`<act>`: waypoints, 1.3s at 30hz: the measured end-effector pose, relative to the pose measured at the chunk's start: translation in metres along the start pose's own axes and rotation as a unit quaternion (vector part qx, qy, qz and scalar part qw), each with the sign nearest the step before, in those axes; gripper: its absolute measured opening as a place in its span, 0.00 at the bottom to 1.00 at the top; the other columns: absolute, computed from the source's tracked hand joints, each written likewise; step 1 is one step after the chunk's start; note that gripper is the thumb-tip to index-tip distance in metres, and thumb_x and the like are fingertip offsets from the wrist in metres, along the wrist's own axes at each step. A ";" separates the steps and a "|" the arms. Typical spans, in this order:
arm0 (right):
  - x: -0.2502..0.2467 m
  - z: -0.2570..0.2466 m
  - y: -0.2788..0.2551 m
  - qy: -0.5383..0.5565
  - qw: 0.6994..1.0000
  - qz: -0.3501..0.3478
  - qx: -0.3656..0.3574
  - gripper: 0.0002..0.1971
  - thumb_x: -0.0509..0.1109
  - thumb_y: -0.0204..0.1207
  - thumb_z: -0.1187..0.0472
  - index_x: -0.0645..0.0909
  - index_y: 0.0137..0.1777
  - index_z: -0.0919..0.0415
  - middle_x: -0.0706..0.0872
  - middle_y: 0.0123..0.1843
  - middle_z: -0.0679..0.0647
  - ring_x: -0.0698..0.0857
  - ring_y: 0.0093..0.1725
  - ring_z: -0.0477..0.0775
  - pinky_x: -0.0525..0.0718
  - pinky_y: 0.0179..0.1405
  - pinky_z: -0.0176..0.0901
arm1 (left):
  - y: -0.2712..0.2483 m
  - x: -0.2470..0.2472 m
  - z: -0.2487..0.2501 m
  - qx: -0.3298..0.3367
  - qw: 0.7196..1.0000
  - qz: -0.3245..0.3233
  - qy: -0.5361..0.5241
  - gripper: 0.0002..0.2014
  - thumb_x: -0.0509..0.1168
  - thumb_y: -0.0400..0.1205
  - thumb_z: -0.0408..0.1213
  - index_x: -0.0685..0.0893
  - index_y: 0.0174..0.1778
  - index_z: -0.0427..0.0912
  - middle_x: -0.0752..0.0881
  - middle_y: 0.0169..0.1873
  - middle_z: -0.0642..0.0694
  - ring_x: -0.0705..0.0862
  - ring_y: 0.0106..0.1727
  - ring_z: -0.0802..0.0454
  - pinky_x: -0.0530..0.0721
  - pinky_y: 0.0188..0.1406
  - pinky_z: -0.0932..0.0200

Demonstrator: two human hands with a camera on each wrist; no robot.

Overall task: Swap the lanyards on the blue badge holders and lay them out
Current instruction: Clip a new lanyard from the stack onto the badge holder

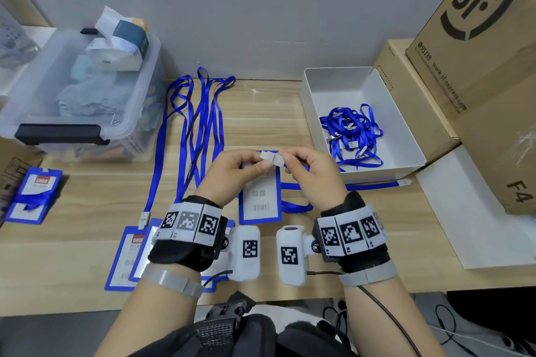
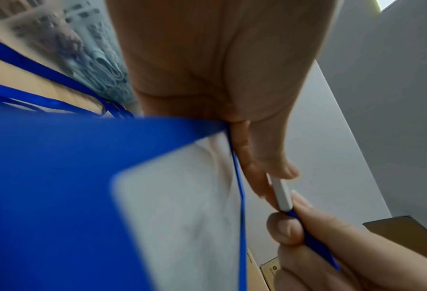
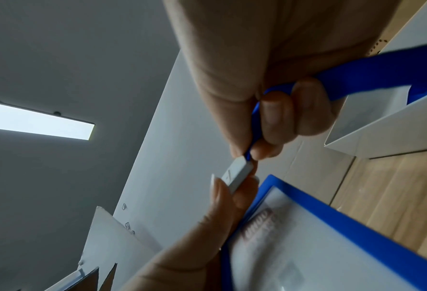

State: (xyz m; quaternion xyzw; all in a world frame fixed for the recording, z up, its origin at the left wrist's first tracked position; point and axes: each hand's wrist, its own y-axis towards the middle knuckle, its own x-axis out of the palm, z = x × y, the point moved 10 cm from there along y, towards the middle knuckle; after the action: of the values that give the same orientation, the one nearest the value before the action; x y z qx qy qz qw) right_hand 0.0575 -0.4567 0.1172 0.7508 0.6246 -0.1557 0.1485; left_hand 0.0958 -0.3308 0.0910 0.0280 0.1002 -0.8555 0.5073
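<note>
Both hands are raised above the middle of the worktop (image 1: 290, 113). The left hand (image 1: 232, 174) pinches the white clip (image 1: 271, 158) at the top of a blue badge holder (image 1: 261, 197). The right hand (image 1: 311, 175) pinches the same clip's other end, with the blue lanyard (image 1: 374, 185) trailing toward the right edge, beside the white tray (image 1: 324, 78).

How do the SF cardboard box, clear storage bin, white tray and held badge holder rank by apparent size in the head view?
1. SF cardboard box, cut off by the frame
2. clear storage bin
3. white tray, not far behind the bin
4. badge holder, partly behind the left hand and right hand
</note>
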 end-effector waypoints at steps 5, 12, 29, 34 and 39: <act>0.002 0.003 -0.002 0.023 0.999 -0.010 0.026 0.08 0.62 0.80 0.65 0.83 0.48 0.54 0.81 0.37 0.38 0.79 0.36 0.37 0.77 0.40 0.29 | 0.000 -0.005 0.000 -0.001 0.999 0.021 -0.025 0.05 0.66 0.78 0.33 0.86 0.41 0.46 0.86 0.39 0.45 0.84 0.39 0.61 0.83 0.41 0.68; 0.003 0.001 -0.002 0.030 0.999 -0.018 0.021 0.07 0.70 0.74 0.66 0.81 0.46 0.52 0.81 0.34 0.47 0.80 0.36 0.45 0.82 0.43 0.43 | 0.000 -0.001 0.000 -0.007 0.999 0.010 -0.035 0.05 0.65 0.79 0.33 0.86 0.42 0.44 0.86 0.38 0.46 0.84 0.38 0.60 0.83 0.39 0.69; 0.011 -0.042 0.009 -0.207 0.962 -0.032 -0.174 0.10 0.70 0.72 0.67 0.87 0.52 0.64 0.86 0.50 0.57 0.84 0.49 0.57 0.82 0.50 0.49 | -0.002 0.010 -0.005 -0.012 0.999 -0.030 0.028 0.09 0.62 0.81 0.38 0.87 0.39 0.46 0.88 0.29 0.57 0.83 0.35 0.68 0.77 0.37 0.76; 0.015 -0.039 0.017 -0.216 0.959 -0.051 -0.176 0.07 0.70 0.73 0.67 0.88 0.48 0.66 0.88 0.47 0.59 0.85 0.48 0.57 0.81 0.50 0.45 | -0.001 0.009 -0.005 -0.014 0.999 -0.032 0.039 0.10 0.61 0.82 0.40 0.87 0.42 0.43 0.87 0.37 0.48 0.84 0.39 0.61 0.79 0.42 0.69; 0.019 -0.038 0.021 -0.217 0.957 -0.072 -0.176 0.06 0.71 0.72 0.68 0.88 0.47 0.65 0.89 0.47 0.58 0.86 0.48 0.56 0.83 0.52 0.47 | -0.001 0.009 -0.008 -0.019 0.997 -0.038 0.063 0.09 0.61 0.82 0.40 0.86 0.42 0.45 0.87 0.38 0.48 0.84 0.41 0.56 0.79 0.43 0.65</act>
State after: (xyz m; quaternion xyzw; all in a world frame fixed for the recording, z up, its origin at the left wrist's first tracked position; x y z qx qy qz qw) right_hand 0.0829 -0.4275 0.1443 0.6136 0.6472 -0.2128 0.3991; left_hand 0.0901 -0.3370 0.0823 0.0686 0.1493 -0.8686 0.4675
